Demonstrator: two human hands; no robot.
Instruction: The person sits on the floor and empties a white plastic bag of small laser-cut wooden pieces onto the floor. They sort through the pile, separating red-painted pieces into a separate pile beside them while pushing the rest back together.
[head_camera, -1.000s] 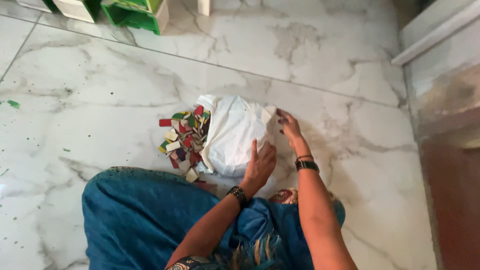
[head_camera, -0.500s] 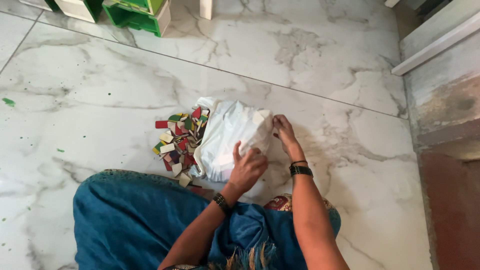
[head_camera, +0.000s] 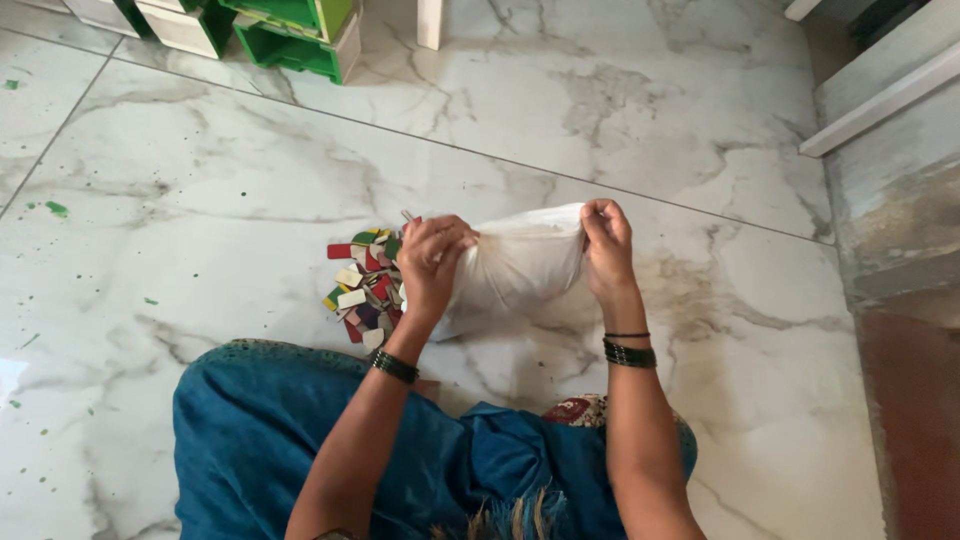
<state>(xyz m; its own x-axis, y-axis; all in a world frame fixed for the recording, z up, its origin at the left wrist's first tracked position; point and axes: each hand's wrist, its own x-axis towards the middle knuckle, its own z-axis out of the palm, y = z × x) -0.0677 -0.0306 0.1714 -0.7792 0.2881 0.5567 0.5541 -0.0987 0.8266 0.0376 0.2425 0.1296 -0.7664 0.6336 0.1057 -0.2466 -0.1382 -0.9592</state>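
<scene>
— Two hands held the white plastic bag (head_camera: 515, 265), then?

— Both did. The left hand (head_camera: 432, 258) was closed on the bag's left edge, and the right hand (head_camera: 606, 240) pinched its right upper edge; the bag hung stretched between them, just above the white marble floor (head_camera: 250, 170).

— What was hidden?

— The bag's contents could not be made out, and the left hand covered part of the pile of small coloured tags (head_camera: 362, 285) lying on the floor just beside the bag. The tags were red, green, yellow and cream.

— And around them?

— A blue garment (head_camera: 300, 440) covered the person's lap. Green and white bins (head_camera: 290, 30) stood at the top edge, cut off by the frame, and a grey step (head_camera: 880, 190) rose at the right.
</scene>
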